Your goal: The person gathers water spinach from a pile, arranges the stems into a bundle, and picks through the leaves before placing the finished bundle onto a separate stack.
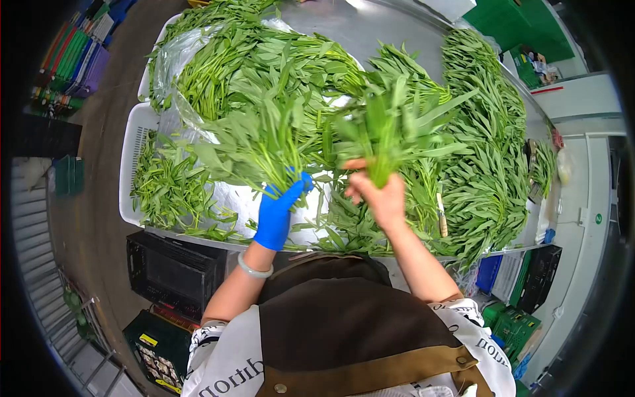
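My left hand, in a blue glove, is closed around the stems of a bunch of water spinach, its leaves fanning up and to the left. My bare right hand grips the stem ends of another bunch of water spinach, smeared by motion. Both bunches are held above the metal table, a short gap between the hands. Behind them lies a large heap of loose water spinach. Near my right wrist, a tool with a pale handle lies among the greens.
Along the table's right side runs a long pile of water spinach. At the left, a white plastic crate holds shorter stems and leaves, with clear plastic film behind it. Black crates stand below the table edge at left.
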Tool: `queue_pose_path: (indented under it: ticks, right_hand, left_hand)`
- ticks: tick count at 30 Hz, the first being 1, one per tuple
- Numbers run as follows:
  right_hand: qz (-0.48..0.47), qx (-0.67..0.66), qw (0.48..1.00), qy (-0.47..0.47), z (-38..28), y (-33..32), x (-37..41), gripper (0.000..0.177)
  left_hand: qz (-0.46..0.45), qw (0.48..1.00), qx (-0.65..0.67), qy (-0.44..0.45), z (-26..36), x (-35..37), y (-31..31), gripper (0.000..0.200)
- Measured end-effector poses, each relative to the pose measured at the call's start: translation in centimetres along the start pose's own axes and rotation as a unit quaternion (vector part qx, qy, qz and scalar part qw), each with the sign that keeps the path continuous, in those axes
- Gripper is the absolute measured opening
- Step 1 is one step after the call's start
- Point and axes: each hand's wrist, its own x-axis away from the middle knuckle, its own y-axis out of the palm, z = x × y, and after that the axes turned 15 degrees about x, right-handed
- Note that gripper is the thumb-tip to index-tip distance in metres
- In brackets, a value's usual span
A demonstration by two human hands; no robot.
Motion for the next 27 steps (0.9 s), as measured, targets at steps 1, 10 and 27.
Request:
queue_pose_path:
  ticks: [1, 10, 27]
  right_hand:
    - [-0.046, 0.02, 0.998, 0.037, 0.5, 0.7, 0.1, 0.017]
    - [-0.202, 0.054, 0.945, 0.252, 8.8, 3.7, -0.2, 0.022]
    - [-0.158, -0.046, 0.969, 0.187, 7.5, 4.6, -0.1, 0.021]
  left_hand:
    - [0.007, 1.0, -0.017, -0.024, -0.8, 0.0, -0.1, 0.027]
    - [0.094, 0.975, -0.009, -0.199, -5.2, 1.7, -3.3, 0.041]
    - [0.129, 0.984, 0.013, -0.125, -2.3, 2.0, -3.7, 0.014]
